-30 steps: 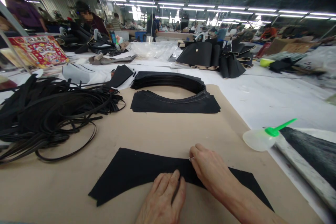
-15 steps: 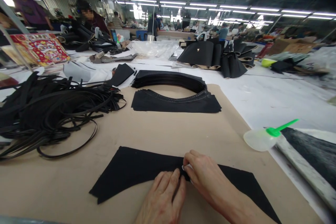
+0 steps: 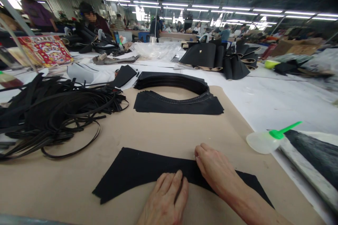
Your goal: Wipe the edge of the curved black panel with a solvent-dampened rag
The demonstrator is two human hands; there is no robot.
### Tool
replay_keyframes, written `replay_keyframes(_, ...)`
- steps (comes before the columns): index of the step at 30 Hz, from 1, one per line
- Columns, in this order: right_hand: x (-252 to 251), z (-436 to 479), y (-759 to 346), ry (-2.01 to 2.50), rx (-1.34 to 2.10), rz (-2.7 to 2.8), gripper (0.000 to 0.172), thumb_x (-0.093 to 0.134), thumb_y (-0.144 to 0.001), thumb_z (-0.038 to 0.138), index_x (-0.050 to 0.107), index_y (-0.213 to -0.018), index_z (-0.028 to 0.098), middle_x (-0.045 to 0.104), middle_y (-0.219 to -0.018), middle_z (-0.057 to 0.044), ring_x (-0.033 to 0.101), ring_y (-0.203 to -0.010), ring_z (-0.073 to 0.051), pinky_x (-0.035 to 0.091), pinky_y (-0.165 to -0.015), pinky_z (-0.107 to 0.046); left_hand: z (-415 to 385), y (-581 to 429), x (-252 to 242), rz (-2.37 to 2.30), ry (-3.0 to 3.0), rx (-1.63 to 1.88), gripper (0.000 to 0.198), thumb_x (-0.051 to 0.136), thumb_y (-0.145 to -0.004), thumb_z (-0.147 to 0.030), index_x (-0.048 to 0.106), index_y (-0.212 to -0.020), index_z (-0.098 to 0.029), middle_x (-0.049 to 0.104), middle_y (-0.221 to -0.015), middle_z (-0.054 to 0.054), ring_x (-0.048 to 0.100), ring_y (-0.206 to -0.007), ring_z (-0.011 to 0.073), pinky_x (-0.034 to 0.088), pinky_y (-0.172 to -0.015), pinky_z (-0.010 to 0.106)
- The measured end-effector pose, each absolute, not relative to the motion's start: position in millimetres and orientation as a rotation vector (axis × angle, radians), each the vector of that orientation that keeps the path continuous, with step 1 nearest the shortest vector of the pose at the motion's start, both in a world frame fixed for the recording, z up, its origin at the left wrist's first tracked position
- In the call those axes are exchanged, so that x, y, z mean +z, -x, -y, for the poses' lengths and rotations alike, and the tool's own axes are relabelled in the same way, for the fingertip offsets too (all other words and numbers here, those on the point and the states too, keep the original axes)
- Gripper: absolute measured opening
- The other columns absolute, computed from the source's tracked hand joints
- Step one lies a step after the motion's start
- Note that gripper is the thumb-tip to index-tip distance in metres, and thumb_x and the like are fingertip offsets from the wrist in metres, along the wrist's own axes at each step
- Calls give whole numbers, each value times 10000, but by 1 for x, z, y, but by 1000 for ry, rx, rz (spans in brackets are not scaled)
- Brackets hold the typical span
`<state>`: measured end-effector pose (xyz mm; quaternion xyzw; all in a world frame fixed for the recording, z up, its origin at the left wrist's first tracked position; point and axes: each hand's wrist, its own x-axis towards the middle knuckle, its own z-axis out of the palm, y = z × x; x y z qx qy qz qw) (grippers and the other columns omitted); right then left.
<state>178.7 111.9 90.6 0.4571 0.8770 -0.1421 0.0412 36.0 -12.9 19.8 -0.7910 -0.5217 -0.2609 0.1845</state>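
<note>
At the left edge of the bench [image 3: 264, 98], a tangled heap of narrow black straps [image 3: 60, 109] spreads over a brown sheet [image 3: 158, 132]. Right of it, close to the bench's near edge, a black arched piece [image 3: 148, 168] lies flat on the sheet. It is plain and matte, its near side scooped in a deep curve, its far side dipping gently, both ends flared and slanted; the left end finishes in a small notched corner. The person's left hand [image 3: 167, 193] rests on the curved side near the middle, fingers extended and close together. Farther back, toward the far edge, stand stacked black curved pieces [image 3: 179, 109]. The right hand [image 3: 215, 167], over the far side of the piece, pinches a small white bit [image 3: 195, 157], mostly hidden. Toward the bench's right edge lies a translucent bottle [image 3: 260, 143] with a green nozzle.
</note>
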Motion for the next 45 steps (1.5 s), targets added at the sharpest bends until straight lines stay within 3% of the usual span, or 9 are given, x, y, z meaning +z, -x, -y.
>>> replay_keyframes(3, 90, -114, -184, -1425, -501, -2768, 229, 361, -966, 158, 575, -889, 180, 612, -916, -69, 619, -800, -219, 419, -703, -333, 13, -35, 20, 1472, 2234, -747, 354, 404, -871, -56, 606, -1158, -104, 649, -1127, 114, 545, -979, 221, 486, -838, 335)
replay_keyframes(9, 87, -122, -189, -1439, -1241, -2970, 265, 380, -919, 196, 596, -1069, 222, 616, -1071, -53, 587, -974, -190, 432, -879, -340, 15, -36, 14, 1488, 2263, -739, 395, 402, -853, -33, 586, -1196, -96, 623, -1164, 127, 529, -1020, 232, 501, -843, 346)
replay_keyframes(15, 92, -113, -181, -1320, -1753, -2885, 225, 461, -835, 143, 653, -935, 206, 600, -987, -37, 587, -874, -164, 451, -745, -270, 13, -39, 10, 1502, 2273, -815, 350, 392, -880, -44, 595, -1159, -102, 616, -1102, 117, 531, -1008, 235, 503, -860, 371)
replay_keyframes(23, 66, -91, -185, -1040, -784, -3011, 234, 445, -891, 36, 609, -941, 195, 591, -954, -38, 567, -881, -173, 444, -776, -272, 11, -38, 17, 1443, 2268, -834, 371, 390, -835, -4, 627, -1110, -81, 649, -1060, 103, 540, -961, 224, 505, -829, 345)
replay_keyframes(27, 68, -121, -200, -1354, -311, -2920, 245, 396, -884, 6, 586, -899, 161, 562, -921, -81, 563, -798, -210, 436, -705, -320, 12, -36, 14, 1426, 2263, -803, 403, 404, -830, -6, 612, -1169, -72, 657, -1075, 98, 540, -994, 229, 498, -856, 351)
replay_keyframes(31, 83, -124, -200, -1516, -287, -2952, 231, 350, -954, 86, 566, -994, 158, 550, -1010, -105, 561, -843, -216, 439, -735, -336, 13, -36, 14, 1437, 2294, -740, 391, 400, -854, -22, 587, -1193, -74, 651, -1083, 112, 546, -1000, 226, 498, -852, 358)
replay_keyframes(37, 68, -96, -182, -821, -340, -3079, 257, 504, -838, 5, 586, -968, 212, 588, -1028, -36, 538, -921, -193, 434, -833, -309, 12, -39, 14, 1468, 2288, -831, 345, 408, -840, -29, 624, -1102, -88, 649, -1048, 102, 551, -951, 225, 501, -836, 349)
replay_keyframes(43, 75, -165, -233, -1484, 135, -2891, 255, 397, -852, -26, 575, -900, 151, 560, -940, -122, 550, -851, -246, 457, -727, -358, 14, -36, 12, 1450, 2286, -778, 418, 414, -827, -31, 586, -1205, -71, 651, -1101, 107, 551, -999, 235, 506, -866, 364)
replay_keyframes(45, 86, -168, -237, -1540, 177, -2924, 240, 391, -884, 9, 572, -975, 139, 557, -1021, -146, 541, -945, -275, 464, -788, -397, 14, -36, 12, 1474, 2303, -765, 426, 415, -823, -32, 577, -1215, -74, 650, -1103, 111, 557, -998, 232, 514, -867, 362)
